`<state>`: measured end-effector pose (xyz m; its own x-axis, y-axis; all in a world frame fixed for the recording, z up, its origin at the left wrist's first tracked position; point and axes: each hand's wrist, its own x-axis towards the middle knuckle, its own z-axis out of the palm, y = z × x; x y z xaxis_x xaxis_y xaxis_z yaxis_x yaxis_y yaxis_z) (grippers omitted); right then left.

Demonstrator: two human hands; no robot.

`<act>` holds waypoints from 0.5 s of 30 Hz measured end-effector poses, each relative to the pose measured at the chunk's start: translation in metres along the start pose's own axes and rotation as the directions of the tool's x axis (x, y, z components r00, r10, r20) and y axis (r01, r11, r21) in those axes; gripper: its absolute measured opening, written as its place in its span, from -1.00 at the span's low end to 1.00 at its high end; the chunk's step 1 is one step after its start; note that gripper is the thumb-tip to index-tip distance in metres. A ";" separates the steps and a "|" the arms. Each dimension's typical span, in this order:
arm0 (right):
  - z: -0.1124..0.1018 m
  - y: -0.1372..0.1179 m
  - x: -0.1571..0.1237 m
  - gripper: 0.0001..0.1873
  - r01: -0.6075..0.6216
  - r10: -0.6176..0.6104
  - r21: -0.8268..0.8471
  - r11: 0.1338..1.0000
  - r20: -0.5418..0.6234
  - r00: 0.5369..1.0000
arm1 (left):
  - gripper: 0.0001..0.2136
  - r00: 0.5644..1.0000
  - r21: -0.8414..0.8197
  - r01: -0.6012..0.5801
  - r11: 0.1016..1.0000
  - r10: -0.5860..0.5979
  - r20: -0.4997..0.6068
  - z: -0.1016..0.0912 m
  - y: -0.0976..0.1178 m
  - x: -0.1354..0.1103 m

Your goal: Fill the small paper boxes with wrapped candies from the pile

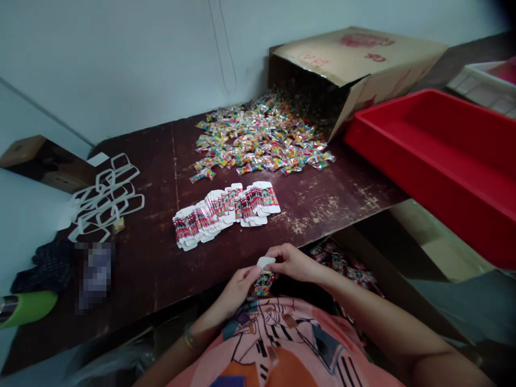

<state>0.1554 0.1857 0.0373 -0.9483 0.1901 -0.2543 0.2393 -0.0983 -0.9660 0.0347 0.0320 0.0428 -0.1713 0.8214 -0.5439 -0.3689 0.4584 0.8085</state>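
Observation:
Both hands meet just below the near edge of the dark wooden table (pixel 322 204). My left hand (pixel 237 287) and my right hand (pixel 292 262) are closed on one small printed card packet (pixel 263 279), colourful with a white tab at its top. A fanned row of the same printed cards (pixel 226 212) lies on the table just beyond my hands. Farther back, a heap of small colourful wrapped candies (pixel 262 137) spills from a tipped cardboard box (pixel 350 64).
A red plastic tray (pixel 443 156) sits at the right, overhanging the table. White cut-out card frames (pixel 107 199) lie at the left, beside a dark cloth (pixel 46 266) and a green bottle (pixel 26 307). More packets (pixel 342 263) lie in a box below the table.

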 end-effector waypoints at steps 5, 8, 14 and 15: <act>0.020 -0.017 -0.006 -0.63 0.188 -0.228 -0.264 0.946 -0.133 0.964 | -0.75 0.985 -0.391 0.168 0.905 -0.144 0.090 -0.004 -0.002 0.009; 0.021 -0.015 -0.005 -0.77 0.186 -0.241 -0.307 0.933 -0.154 0.958 | -0.76 0.985 -0.456 0.170 0.874 -0.145 0.089 -0.007 -0.005 0.008; 0.017 -0.003 -0.008 -0.81 0.235 -0.273 -0.413 0.880 -0.036 0.961 | -0.51 0.984 -0.279 0.049 0.959 0.002 0.179 -0.012 -0.015 0.006; 0.019 -0.003 -0.011 -0.79 0.273 -0.305 -0.497 0.824 0.016 0.952 | -0.48 0.987 -0.241 0.031 0.970 0.008 0.159 -0.013 -0.017 0.007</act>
<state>0.1612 0.1654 0.0443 -0.9794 0.1949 0.0534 0.0424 0.4562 -0.8888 0.0284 0.0253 0.0226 -0.0268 0.8684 -0.4951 -0.5836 0.3885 0.7131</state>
